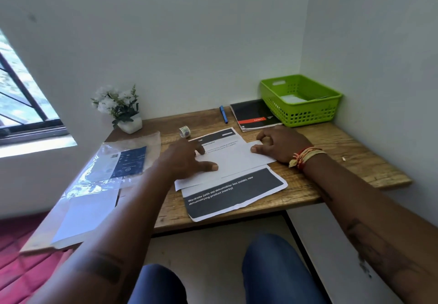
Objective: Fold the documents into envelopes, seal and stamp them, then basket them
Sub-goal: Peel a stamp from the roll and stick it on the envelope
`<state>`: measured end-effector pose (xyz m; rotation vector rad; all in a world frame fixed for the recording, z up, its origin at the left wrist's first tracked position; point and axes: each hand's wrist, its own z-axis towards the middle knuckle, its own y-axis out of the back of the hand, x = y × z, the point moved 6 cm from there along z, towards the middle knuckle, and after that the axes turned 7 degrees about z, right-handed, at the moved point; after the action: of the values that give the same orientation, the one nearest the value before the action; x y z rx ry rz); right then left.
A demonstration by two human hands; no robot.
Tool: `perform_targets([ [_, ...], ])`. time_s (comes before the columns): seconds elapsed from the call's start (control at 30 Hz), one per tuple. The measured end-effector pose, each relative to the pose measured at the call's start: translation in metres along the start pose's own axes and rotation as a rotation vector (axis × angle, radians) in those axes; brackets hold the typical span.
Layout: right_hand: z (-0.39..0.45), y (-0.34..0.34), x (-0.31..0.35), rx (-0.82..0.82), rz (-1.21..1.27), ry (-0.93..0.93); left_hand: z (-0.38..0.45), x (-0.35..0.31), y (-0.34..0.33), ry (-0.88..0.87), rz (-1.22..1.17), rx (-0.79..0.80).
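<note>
A printed document [237,194] with black bands lies in the middle of the wooden desk [343,161]. A white folded sheet or envelope [234,161] lies across it. My left hand [189,159] presses flat on its left part, fingers spread. My right hand [279,145] rests on its right end, thumb on the paper and fingers loosely curled. A small roll of stamps [184,131] stands behind the papers. The green basket [301,100] sits at the back right corner with white paper inside.
A black notebook [253,115] and a blue pen [223,114] lie beside the basket. A potted white flower [120,109] stands at the back left. A clear plastic bag with a dark blue card [123,164] and a white sheet [87,213] lie on the left.
</note>
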<state>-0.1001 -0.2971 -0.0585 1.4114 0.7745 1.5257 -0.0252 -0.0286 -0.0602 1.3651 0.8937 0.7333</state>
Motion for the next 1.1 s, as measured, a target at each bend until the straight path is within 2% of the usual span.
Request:
perform_targets([
  [0.13,-0.001,-0.001,-0.002,-0.019,0.056,-0.012,-0.006,0.004,-0.002,0.09,0.033,0.021],
  [0.23,-0.006,0.002,-0.005,-0.062,0.227,0.007,-0.008,0.007,-0.003,0.125,-0.003,0.037],
  [0.5,-0.015,0.013,-0.016,-0.17,0.64,0.03,-0.028,0.002,-0.003,0.178,-0.139,-0.107],
  [0.57,-0.018,0.018,-0.022,-0.227,0.85,0.017,-0.034,0.007,0.001,0.238,-0.307,-0.256],
  [0.63,-0.022,0.021,-0.026,-0.269,1.075,-0.012,-0.045,0.018,0.004,0.342,-0.608,-0.408],
  [0.67,-0.023,0.021,-0.027,-0.283,1.149,-0.031,-0.049,0.022,0.002,0.394,-0.779,-0.425],
  [0.73,-0.025,0.021,-0.028,-0.299,1.221,-0.068,-0.053,0.02,-0.005,0.441,-1.083,-0.331],
  [0.77,-0.026,0.021,-0.029,-0.304,1.241,-0.085,-0.054,0.015,-0.006,0.435,-1.162,-0.284],
  [0.87,-0.03,0.021,-0.028,-0.297,1.366,-0.124,-0.056,0.009,-0.001,0.431,-1.286,-0.285],
  [0.97,-0.033,0.017,-0.025,-0.179,1.513,-0.141,-0.056,0.007,0.003,0.454,-1.431,-0.331],
  [1.1,-0.038,0.016,-0.026,-0.018,1.414,-0.152,-0.053,-0.001,0.009,0.424,-1.43,-0.302],
])
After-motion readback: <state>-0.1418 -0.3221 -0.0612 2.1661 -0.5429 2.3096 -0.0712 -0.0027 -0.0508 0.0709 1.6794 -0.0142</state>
